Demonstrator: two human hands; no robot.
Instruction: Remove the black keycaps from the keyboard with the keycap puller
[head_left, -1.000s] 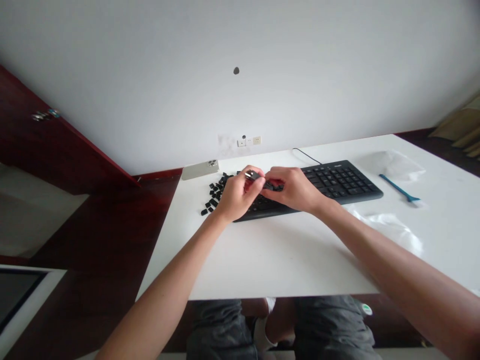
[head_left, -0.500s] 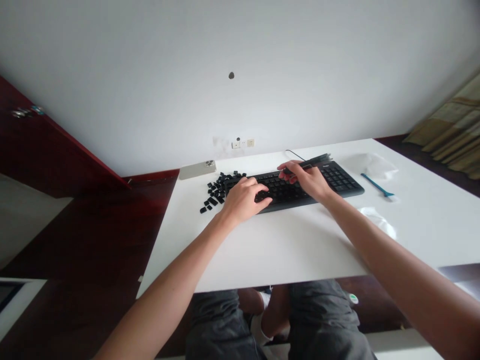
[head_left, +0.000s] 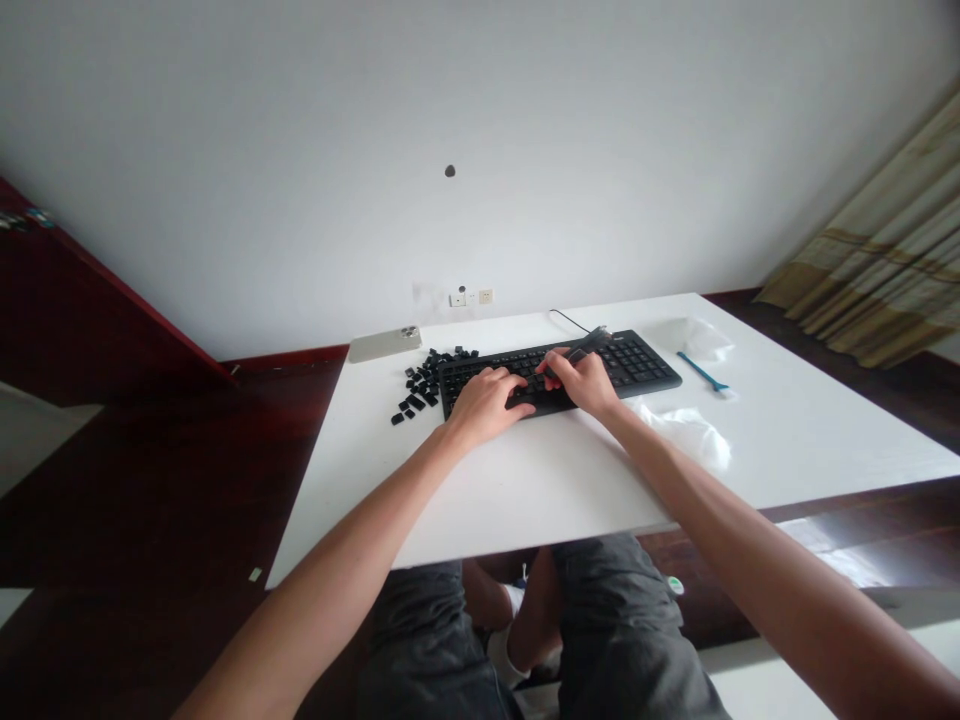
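A black keyboard (head_left: 634, 366) lies on the white table, its left part under my hands. My left hand (head_left: 487, 400) rests over its left end, thumb and fingers spread apart, with nothing visible in them. In my right hand (head_left: 581, 380) is a slim black-handled tool (head_left: 596, 340), its exact kind unclear. The tool's grey, wiry end points up and away, and its lower end, largely hidden by my fingers, is toward the middle keys. Loose black keycaps (head_left: 420, 385) lie scattered beside the keyboard's left end.
A phone (head_left: 386, 345) lies at the back left. To the right are a blue-handled brush (head_left: 701, 374), a clear plastic bag (head_left: 694, 338) and crumpled white plastic (head_left: 690, 436). A black cable (head_left: 570, 321) runs behind the keyboard. The table's front edge is above my lap.
My right hand has moved left and down over the keyboard with the tool, closer to my left hand. The left hand stays in about the same place. The view has shifted slightly.
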